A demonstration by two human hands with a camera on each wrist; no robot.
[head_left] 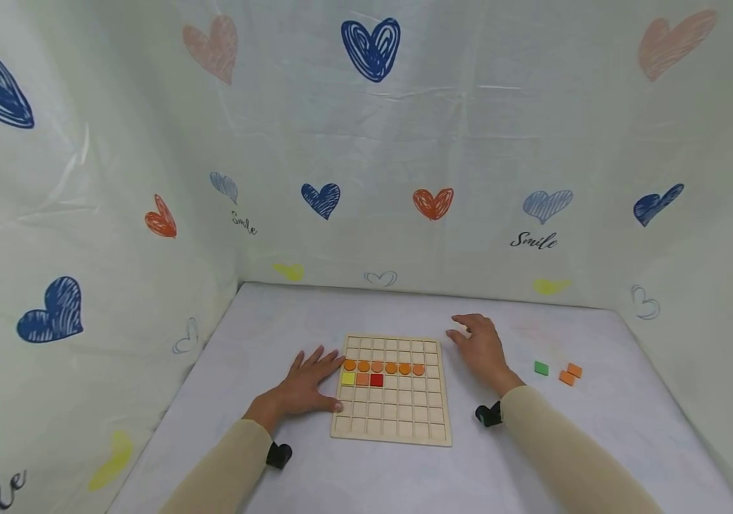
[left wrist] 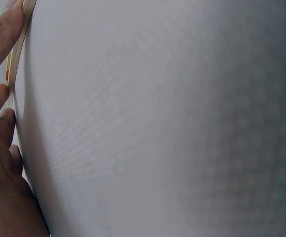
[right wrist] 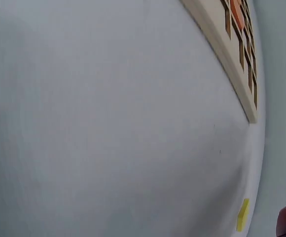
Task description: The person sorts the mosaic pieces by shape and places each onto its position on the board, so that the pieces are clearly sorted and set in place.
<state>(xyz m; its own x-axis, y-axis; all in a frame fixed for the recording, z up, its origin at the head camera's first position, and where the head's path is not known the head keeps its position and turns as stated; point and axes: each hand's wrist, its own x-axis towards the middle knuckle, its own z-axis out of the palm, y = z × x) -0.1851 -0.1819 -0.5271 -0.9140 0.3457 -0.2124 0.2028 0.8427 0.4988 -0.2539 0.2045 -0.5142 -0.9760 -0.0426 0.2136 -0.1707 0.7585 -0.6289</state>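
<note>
A light wooden grid board (head_left: 398, 428) lies on the table. One row carries several round orange pieces (head_left: 391, 368); the row below has a yellow square tile (head_left: 348, 379), an orange square tile (head_left: 362, 380) and a red square tile (head_left: 376, 380) at its left end. My left hand (head_left: 302, 385), fingers spread, touches the board's left edge with fingertip and thumb. Beyond the upper right corner is my right hand (head_left: 482, 353), thumb and index finger apart with nothing seen between them. Near its fingertips in the right wrist view lies a yellow tile (right wrist: 242, 215), hidden in the head view.
To the right of my right hand lie a green tile (head_left: 541, 368) and two orange tiles (head_left: 567, 378). The white table (head_left: 398, 478) is enclosed at the back and sides by a pale sheet (head_left: 488, 143) printed with hearts.
</note>
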